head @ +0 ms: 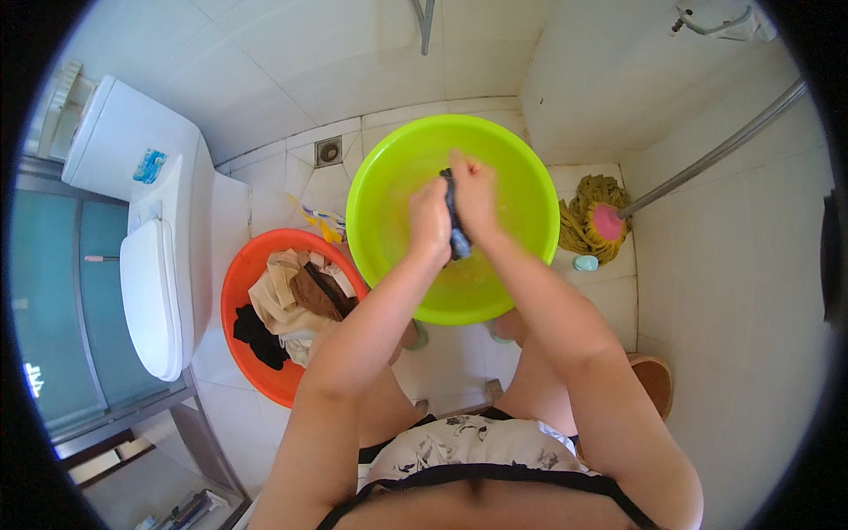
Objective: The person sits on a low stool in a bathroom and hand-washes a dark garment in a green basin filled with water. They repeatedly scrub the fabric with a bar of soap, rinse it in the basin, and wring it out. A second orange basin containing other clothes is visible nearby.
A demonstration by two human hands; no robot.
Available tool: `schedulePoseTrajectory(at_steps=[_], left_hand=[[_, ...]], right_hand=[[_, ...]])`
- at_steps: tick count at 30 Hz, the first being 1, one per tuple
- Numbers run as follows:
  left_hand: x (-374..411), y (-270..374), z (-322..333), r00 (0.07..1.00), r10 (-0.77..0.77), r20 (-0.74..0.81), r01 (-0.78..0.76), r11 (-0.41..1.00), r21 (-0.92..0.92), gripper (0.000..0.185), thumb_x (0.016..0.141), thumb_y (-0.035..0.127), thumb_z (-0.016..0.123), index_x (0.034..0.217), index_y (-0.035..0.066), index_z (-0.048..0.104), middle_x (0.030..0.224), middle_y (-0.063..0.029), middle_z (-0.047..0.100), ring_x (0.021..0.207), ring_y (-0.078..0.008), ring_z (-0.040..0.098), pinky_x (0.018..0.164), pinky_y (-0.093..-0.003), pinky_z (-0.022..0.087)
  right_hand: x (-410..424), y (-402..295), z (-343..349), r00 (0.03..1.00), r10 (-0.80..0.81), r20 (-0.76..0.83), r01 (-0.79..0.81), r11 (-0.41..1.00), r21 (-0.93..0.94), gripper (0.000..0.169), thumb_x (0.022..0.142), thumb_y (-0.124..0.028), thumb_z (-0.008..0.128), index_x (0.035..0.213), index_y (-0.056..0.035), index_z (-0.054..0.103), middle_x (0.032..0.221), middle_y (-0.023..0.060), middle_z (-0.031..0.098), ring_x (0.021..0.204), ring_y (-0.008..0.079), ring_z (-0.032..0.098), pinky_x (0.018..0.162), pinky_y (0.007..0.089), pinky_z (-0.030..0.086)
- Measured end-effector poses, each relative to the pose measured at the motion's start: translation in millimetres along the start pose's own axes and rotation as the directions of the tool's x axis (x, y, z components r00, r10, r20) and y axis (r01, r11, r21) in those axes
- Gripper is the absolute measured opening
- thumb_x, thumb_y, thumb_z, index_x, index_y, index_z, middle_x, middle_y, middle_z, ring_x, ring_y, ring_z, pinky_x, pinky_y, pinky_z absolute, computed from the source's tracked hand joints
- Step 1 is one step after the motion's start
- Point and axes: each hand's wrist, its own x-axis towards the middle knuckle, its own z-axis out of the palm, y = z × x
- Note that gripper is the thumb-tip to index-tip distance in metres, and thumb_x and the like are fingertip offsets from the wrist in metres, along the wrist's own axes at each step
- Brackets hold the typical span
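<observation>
Both hands are together over a large lime-green plastic basin (371, 265) on the floor in front of me. Between them is a small dark blue cloth item (457, 228), bunched up, with a lighter blue end hanging towards me. My left hand (429, 215) is closed around its left side. My right hand (476, 195), somewhat blurred, is curled against the other side with the thumb up. Shallow water seems to lie in the basin under the hands; its depth cannot be told.
An orange-red basin (248, 384) of clothes (278, 285) stands at left, near a white toilet (149, 291). A plastic packet (326, 224) lies between the basins. A mop (593, 212) with a metal pole leans at right above a pale green bottle (585, 263). A floor drain (328, 152) lies beyond.
</observation>
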Motion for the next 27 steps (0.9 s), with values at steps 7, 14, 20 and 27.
schedulePoseTrajectory(at_steps=[7, 14, 20, 27], left_hand=[[26, 9, -21, 0.993, -0.075, 0.096, 0.085, 0.991, -0.106, 0.024, 0.087, 0.02, 0.045, 0.067, 0.006, 0.05, 0.066, -0.001, 0.048, 0.06, -0.0117, 0.044, 0.056, -0.0305, 0.038], [-15, 24, 8, 0.935, -0.108, 0.339, 0.116, 0.993, -0.004, 0.022, 0.084, 0.023, 0.054, 0.072, 0.005, 0.057, 0.071, -0.0023, 0.054, 0.065, -0.0111, 0.051, 0.058, -0.0294, 0.04], [18, 47, -20, 0.894, -0.281, 0.348, 0.384, 0.882, -0.273, 0.029, 0.084, 0.037, 0.058, 0.089, 0.009, 0.058, 0.086, -0.0056, 0.062, 0.081, -0.019, 0.06, 0.079, -0.0333, 0.048], [34, 53, -27, 0.937, -0.116, 0.328, 0.171, 0.975, -0.142, 0.026, 0.084, 0.015, 0.054, 0.109, 0.007, 0.054, 0.104, -0.0097, 0.061, 0.096, -0.0237, 0.058, 0.087, -0.0382, 0.045]], right_hand=[[-57, -27, 24, 0.975, -0.197, 0.107, 0.214, 0.959, -0.188, 0.038, 0.089, -0.021, 0.052, 0.057, -0.002, 0.044, 0.055, -0.003, 0.04, 0.054, 0.0066, 0.035, 0.048, 0.0277, 0.032], [24, 13, -20, 0.978, 0.207, 0.027, -0.207, 0.943, 0.261, 0.036, 0.09, -0.037, 0.05, 0.079, -0.0027, 0.055, 0.074, 0.0049, 0.056, 0.062, 0.015, 0.05, 0.058, 0.031, 0.042], [11, -40, -30, 0.788, 0.542, 0.291, -0.615, 0.692, 0.377, 0.04, 0.09, -0.041, 0.051, 0.099, -0.0025, 0.059, 0.093, 0.0069, 0.062, 0.083, 0.0169, 0.058, 0.074, 0.0291, 0.047], [35, -10, -37, 0.999, 0.002, 0.043, -0.02, 0.914, 0.405, 0.026, 0.092, -0.026, 0.051, 0.101, -0.0019, 0.056, 0.096, 0.0036, 0.059, 0.087, 0.0131, 0.054, 0.073, 0.0283, 0.045]])
